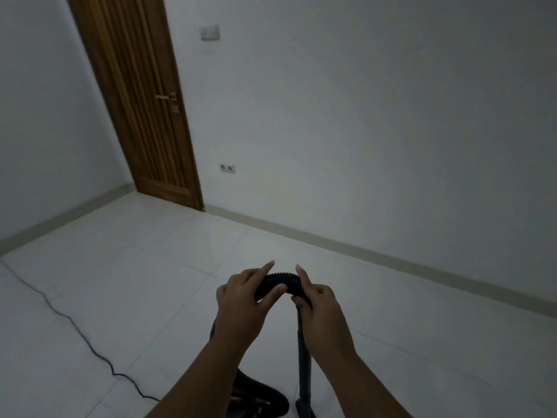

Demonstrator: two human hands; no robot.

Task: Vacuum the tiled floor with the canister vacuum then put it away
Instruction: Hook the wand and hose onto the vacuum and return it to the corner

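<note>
Left of the hose (pixel 281 279), the power cord (pixel 75 324) trails over the tiled floor (pixel 150 267). The left hand (pixel 244 300) pinches the hose's bend, with the canister (pixel 259 396) below it. The right hand (pixel 322 309) curls round the hose's right end above the wand (pixel 303 357), probably to steady the joint.
</note>
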